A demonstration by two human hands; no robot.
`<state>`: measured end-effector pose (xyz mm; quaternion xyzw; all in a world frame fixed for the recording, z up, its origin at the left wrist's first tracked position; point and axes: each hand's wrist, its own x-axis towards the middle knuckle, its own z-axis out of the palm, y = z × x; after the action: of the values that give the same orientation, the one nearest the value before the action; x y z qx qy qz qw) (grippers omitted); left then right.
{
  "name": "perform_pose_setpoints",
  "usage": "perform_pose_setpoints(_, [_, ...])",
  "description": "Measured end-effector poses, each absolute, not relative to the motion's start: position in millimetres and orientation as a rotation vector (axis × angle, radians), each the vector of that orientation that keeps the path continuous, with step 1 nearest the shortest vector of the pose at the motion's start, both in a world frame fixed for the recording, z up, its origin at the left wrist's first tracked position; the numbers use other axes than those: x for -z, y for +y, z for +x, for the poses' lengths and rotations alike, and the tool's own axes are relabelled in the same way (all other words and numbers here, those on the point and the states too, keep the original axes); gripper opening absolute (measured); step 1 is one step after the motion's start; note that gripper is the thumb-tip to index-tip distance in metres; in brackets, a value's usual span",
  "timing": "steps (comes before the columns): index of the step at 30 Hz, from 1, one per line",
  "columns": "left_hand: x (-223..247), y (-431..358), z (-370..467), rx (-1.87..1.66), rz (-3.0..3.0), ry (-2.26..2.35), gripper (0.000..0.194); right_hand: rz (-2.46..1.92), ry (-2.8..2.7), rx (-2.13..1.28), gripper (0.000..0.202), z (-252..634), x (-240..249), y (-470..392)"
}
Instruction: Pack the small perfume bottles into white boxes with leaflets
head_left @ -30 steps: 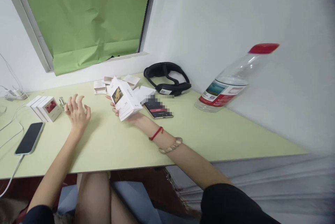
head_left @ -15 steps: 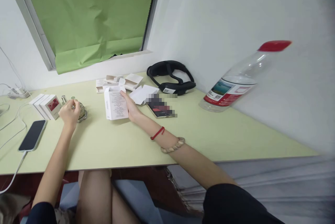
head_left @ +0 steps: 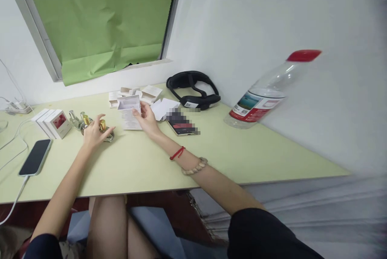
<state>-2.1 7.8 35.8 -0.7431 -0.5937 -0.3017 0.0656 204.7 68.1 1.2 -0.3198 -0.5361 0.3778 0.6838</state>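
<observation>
My right hand [head_left: 147,120] grips a white printed carton [head_left: 129,114] by its right side. Its top end stands open, and its lower edge is close to the table. My left hand [head_left: 94,132] is spread over a cluster of small glass bottles, fingers apart. One gold-capped bottle [head_left: 102,124] shows between its thumb and forefinger, and another gold cap [head_left: 86,119] rises behind the knuckles. A silver-capped glass bottle [head_left: 74,119] leans at the left of the cluster. The hand covers part of the bottles, so whether it touches them is unclear.
White boxes [head_left: 57,125] stand left of the bottles, near a charging phone [head_left: 35,157]. Opened cartons [head_left: 150,93] lie behind my right hand, with a black headset [head_left: 193,88] beyond. A second phone [head_left: 181,124] and a large plastic bottle [head_left: 256,99] are to the right.
My left hand has gone from closed fingers to spread ones and shifted right, uncovering gold caps. The carton has tipped, so its open top now faces me more.
</observation>
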Motion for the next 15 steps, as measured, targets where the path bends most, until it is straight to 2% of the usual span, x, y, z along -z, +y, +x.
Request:
perform_pose_setpoints(3, [-31.8, 9.7, -0.5, 0.888, -2.399, -1.821, 0.061, -0.708, -1.282, -0.774, 0.058, 206.7, 2.9, 71.1])
perform_pose_setpoints(8, [-19.1, 16.1, 1.2, 0.795, -2.727, -1.666, 0.040, -0.806, -1.448, -0.801, 0.061, 212.6, 9.3, 74.0])
perform_pose_setpoints(15, [-9.3, 12.2, 6.6, 0.826, -2.734, -1.384, 0.029, -0.781, -1.714, -0.777, 0.053, 213.4, 4.0, 61.6])
